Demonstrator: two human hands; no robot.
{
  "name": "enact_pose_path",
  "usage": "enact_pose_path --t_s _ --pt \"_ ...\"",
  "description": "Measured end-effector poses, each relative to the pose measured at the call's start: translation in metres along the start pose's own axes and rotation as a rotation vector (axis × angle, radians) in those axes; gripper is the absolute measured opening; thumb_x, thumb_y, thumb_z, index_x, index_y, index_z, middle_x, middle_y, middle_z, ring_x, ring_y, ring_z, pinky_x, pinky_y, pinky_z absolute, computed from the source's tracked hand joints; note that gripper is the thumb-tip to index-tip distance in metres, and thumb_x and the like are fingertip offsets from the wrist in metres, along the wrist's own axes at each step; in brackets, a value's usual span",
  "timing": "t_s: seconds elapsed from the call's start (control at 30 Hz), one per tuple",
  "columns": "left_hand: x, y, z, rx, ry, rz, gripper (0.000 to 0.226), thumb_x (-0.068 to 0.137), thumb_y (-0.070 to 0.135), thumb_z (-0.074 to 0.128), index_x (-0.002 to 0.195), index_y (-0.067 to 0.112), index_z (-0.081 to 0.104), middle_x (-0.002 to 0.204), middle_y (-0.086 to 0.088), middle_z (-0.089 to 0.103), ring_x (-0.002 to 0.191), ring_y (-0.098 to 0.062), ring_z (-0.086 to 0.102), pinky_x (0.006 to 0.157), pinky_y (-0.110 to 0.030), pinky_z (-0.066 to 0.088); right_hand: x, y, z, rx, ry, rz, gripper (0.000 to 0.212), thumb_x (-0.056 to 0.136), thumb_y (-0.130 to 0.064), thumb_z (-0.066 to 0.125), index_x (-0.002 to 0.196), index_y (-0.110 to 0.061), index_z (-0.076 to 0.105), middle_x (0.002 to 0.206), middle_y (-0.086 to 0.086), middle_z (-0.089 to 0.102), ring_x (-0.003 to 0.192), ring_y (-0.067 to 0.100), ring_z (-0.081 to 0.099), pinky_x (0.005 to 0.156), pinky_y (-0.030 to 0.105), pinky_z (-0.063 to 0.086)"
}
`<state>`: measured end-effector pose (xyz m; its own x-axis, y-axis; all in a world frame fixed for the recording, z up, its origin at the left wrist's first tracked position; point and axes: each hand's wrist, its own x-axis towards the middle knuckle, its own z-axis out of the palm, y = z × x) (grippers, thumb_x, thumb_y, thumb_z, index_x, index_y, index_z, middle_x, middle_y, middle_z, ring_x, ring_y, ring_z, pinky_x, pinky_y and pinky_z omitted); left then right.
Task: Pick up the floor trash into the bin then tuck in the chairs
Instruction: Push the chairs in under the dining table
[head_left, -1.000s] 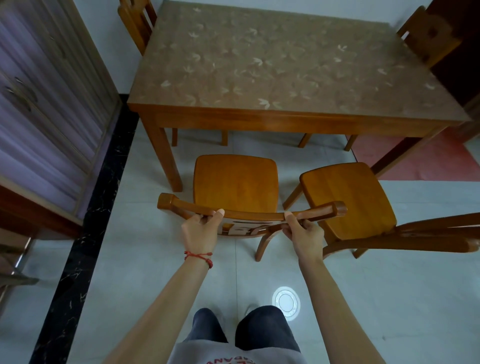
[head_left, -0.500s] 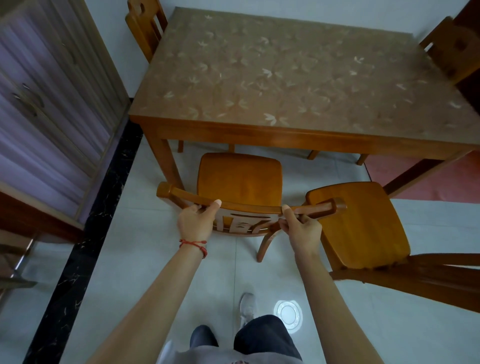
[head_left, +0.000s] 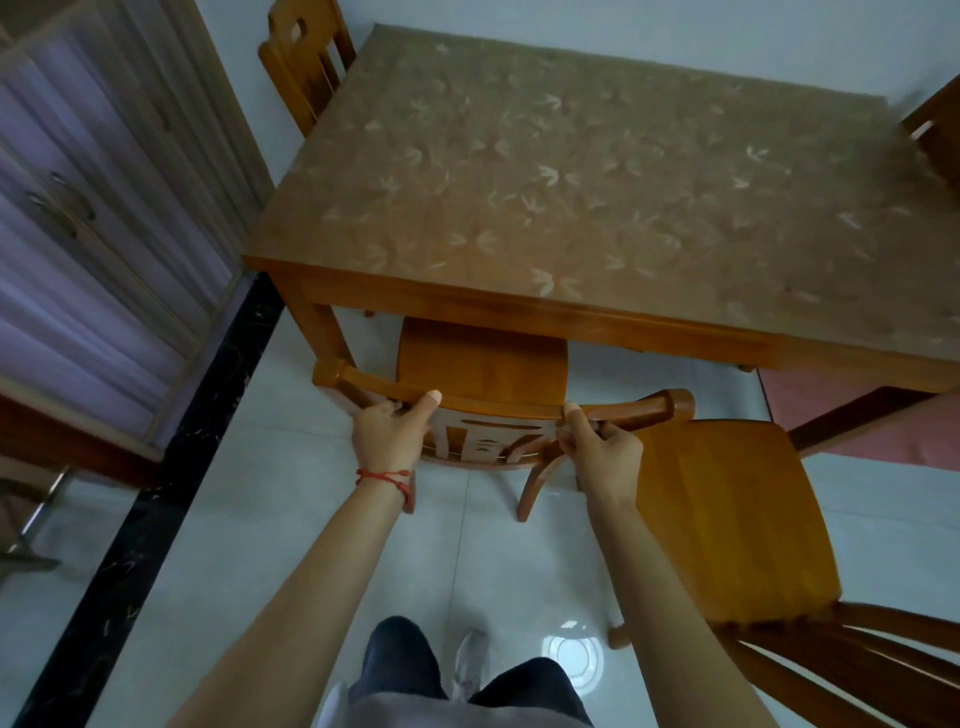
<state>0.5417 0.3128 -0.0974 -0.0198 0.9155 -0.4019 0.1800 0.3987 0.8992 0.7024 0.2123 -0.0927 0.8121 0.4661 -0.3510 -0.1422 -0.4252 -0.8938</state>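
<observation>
Both my hands grip the curved top rail of a wooden chair (head_left: 483, 364) in front of me. My left hand (head_left: 387, 436) holds the rail left of centre, and my right hand (head_left: 602, 452) holds it right of centre. The far part of the chair's seat lies under the near edge of the wooden table (head_left: 571, 182), close to the table's front left leg. A second wooden chair (head_left: 727, 514) stands pulled out on the right, its seat beside my right arm. No trash or bin is in view.
A third chair (head_left: 306, 62) stands at the table's far left corner and part of another (head_left: 935, 130) at the far right. A cabinet with purple-lined doors (head_left: 93, 218) fills the left side. A red mat (head_left: 857, 415) lies under the table's right side.
I have stepped forward and pushed the held chair toward the table; its seat now reaches under the table edge. Both hands keep their grip on the rail.
</observation>
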Motion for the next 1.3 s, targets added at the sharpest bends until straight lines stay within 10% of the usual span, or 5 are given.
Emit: enact_pose_path --t_s 0.2,0.93,1.3 --pt "0.028 0.021 0.010 -0.071 0.032 -0.025 0.018 0.076 0.020 0.072 0.063 0.012 0.062 0.072 -0.003 0.066 0.077 -0.023 0.068 0.086 -0.042 0.054 0.018 -0.016 0.022 0.028 -0.028 -0.010 0.021 0.084 -0.028 0.063 0.069 -0.013 0.061 0.072 0.000 0.067 0.069 0.012 0.066 0.058 0.016 0.051" --pt "0.129 0.064 0.055 -0.132 -0.009 -0.015 0.016 0.078 0.013 0.069 0.080 -0.001 0.062 0.087 -0.011 0.064 0.081 -0.021 0.065 0.071 -0.022 0.055 0.109 -0.058 0.077 0.042 -0.027 0.004 0.025 0.083 -0.029 0.064 0.081 -0.004 0.065 0.077 0.003 0.068 0.079 0.020 0.066 0.074 0.030 0.053" --pt "0.142 0.066 0.054 -0.099 -0.007 0.005 0.015 0.078 0.015 0.069 0.066 0.013 0.061 0.076 -0.001 0.064 0.078 -0.018 0.065 0.082 -0.035 0.053 0.116 -0.055 0.088 0.001 -0.002 -0.006 0.027 0.082 -0.032 0.064 0.078 -0.005 0.066 0.076 0.004 0.069 0.074 0.017 0.066 0.075 0.032 0.054"
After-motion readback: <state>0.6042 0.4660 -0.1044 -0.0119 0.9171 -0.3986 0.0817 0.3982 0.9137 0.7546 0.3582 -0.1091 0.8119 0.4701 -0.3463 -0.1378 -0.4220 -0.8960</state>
